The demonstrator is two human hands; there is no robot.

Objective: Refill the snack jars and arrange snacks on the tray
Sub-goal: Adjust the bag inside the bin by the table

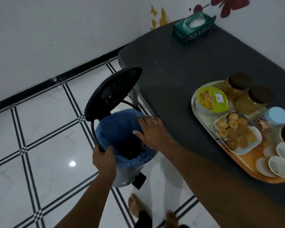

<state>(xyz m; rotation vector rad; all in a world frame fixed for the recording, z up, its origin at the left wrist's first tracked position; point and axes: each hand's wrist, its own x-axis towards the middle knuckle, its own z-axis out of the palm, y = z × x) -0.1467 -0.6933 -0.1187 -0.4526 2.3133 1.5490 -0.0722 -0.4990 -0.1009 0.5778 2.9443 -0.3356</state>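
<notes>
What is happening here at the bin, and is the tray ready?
A person's left hand grips the rim of the open pedal bin, while the right hand hangs flat over its blue liner. On the table, the tray holds closed jars, a plate of biscuits, and small cups.

Dim, soft focus — lamp glare on floor, edges bowed.

An oval orange-and-cream tray lay at the near right of the dark table. At its far end stood two brown-lidded jars of yellowish snacks, touching; a blue-lidded jar stood nearer. A sealed cup sat leftmost. A white dish held round golden biscuits; white spoons lay nearest.
</notes>
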